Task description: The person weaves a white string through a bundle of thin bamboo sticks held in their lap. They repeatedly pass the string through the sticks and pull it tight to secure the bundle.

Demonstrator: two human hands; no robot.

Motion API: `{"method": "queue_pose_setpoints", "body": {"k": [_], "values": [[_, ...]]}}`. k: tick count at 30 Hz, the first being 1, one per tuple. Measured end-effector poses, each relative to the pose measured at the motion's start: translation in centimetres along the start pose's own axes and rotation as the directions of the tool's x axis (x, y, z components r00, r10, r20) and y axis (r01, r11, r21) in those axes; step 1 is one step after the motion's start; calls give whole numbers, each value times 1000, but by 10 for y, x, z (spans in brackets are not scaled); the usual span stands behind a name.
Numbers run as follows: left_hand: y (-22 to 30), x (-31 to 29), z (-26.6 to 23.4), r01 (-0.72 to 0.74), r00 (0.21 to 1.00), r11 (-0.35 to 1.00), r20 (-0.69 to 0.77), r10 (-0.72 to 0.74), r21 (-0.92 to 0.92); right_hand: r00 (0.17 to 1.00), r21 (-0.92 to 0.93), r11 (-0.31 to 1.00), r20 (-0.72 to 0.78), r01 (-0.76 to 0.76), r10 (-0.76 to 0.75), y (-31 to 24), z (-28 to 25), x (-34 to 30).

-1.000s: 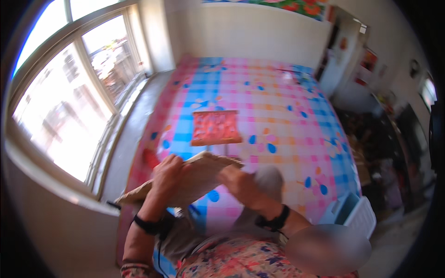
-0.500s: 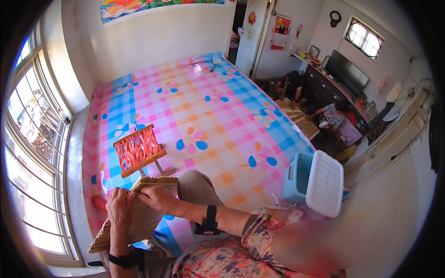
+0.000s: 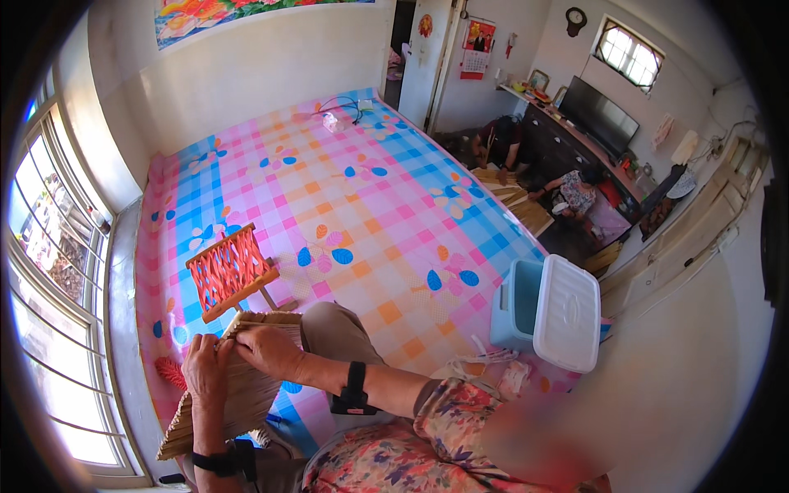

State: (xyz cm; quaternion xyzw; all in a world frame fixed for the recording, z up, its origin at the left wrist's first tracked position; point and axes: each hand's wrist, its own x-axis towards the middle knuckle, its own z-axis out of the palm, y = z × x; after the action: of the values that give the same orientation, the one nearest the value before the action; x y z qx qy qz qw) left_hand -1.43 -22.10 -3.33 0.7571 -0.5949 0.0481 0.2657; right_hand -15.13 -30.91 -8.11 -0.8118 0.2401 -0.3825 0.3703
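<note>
A tan panel of thin straw-like stalks (image 3: pixel 249 400), something like a small mat, lies tilted across my lap. Its upper edge is pinched by my left hand (image 3: pixel 205 371), whose fingers are bent and closed. Close beside it my right hand (image 3: pixel 273 352) is also closed on that edge, the two sets of fingertips almost meeting. Whether a thin strand runs between the fingers is too small to tell. Just beyond the panel stands a wooden frame (image 3: pixel 233 273) laced with red-orange cord. A red textured thing (image 3: pixel 170 372) rests to the left of my left hand.
A pink, blue and orange checked cover (image 3: pixel 374 246) spreads over the platform I sit on. To the right are a light-blue bin (image 3: pixel 511 316) and its white lid (image 3: pixel 567 314). A barred window (image 3: pixel 62 312) lines the left. Two people sit low beyond the platform's right edge.
The view has shifted slightly, so the room sits a little further left and up. Both hands stay on the panel's upper edge, with only slight finger movement.
</note>
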Motion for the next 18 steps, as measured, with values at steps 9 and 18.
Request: {"method": "queue_pose_setpoints", "body": {"k": [9, 18], "values": [[3, 2, 10, -5, 1000, 997, 9, 4, 82, 999, -10, 999, -34, -37, 37, 4, -1, -1], [3, 3, 20, 29, 999, 991, -20, -27, 133, 996, 37, 998, -74, 44, -41, 19, 11, 3]]}}
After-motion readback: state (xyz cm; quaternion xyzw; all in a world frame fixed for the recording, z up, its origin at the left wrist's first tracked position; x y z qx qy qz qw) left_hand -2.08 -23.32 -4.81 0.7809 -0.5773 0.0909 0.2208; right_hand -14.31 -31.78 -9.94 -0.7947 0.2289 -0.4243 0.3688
